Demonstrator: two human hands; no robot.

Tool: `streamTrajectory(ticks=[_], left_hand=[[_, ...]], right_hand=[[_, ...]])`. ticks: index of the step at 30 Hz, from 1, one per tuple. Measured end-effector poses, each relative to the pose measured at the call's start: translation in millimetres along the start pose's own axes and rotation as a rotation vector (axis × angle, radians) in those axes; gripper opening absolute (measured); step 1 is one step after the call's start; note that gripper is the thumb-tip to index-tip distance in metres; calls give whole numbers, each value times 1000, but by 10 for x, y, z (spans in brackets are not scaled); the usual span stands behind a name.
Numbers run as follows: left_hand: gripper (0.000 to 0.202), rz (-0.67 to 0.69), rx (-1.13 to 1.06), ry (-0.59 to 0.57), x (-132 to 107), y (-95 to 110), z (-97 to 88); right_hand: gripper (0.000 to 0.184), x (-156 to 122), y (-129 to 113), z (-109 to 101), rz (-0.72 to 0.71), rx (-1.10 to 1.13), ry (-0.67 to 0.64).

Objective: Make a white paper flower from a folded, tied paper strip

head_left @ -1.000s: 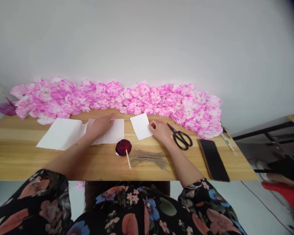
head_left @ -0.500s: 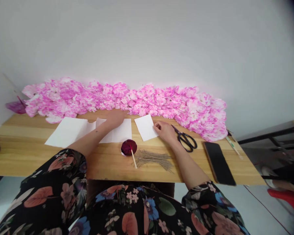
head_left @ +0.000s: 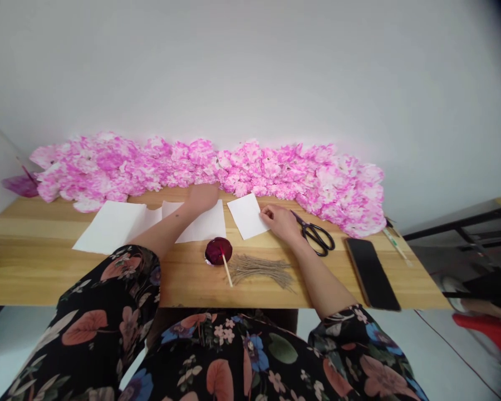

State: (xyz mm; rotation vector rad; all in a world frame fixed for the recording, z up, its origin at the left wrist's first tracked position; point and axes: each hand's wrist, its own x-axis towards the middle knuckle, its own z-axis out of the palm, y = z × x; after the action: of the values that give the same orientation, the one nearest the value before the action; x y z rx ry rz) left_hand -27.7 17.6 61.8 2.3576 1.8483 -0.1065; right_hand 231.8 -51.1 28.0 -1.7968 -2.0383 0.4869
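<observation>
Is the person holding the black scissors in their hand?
No, the scissors lie flat on the table beside the right hand, which rests on the edge of the small white paper.

Along the desk's back edge, flowers. Before them, left to right: sheets, small square, scissors, phone. Nearer, dish, twine bundle just right.

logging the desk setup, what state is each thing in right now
scissors, shut, lying flat
phone, screen dark
dish, dark red inside, stick resting in it
twine, loose bundle, lying flat
small paper, flat, right hand at its edge
big sheet, flat, left hand at its far edge
flowers, dyed pink, piled in a long row
</observation>
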Motion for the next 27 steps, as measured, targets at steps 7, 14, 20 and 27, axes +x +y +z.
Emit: streamTrajectory(ticks=[7, 14, 20, 27], left_hand=[[39, 13, -6, 29, 0, -37, 31], [51, 53, 42, 19, -80, -183, 48], [49, 61, 43, 74, -195, -121, -19], [45, 149, 60, 56, -166, 96, -40]], right_hand=[[19, 22, 132, 79, 0, 112, 65], [22, 42, 101, 30, -117, 197, 142], [26, 138, -192, -111, -266, -7, 40], [31, 408, -522, -47, -296, -264, -75]])
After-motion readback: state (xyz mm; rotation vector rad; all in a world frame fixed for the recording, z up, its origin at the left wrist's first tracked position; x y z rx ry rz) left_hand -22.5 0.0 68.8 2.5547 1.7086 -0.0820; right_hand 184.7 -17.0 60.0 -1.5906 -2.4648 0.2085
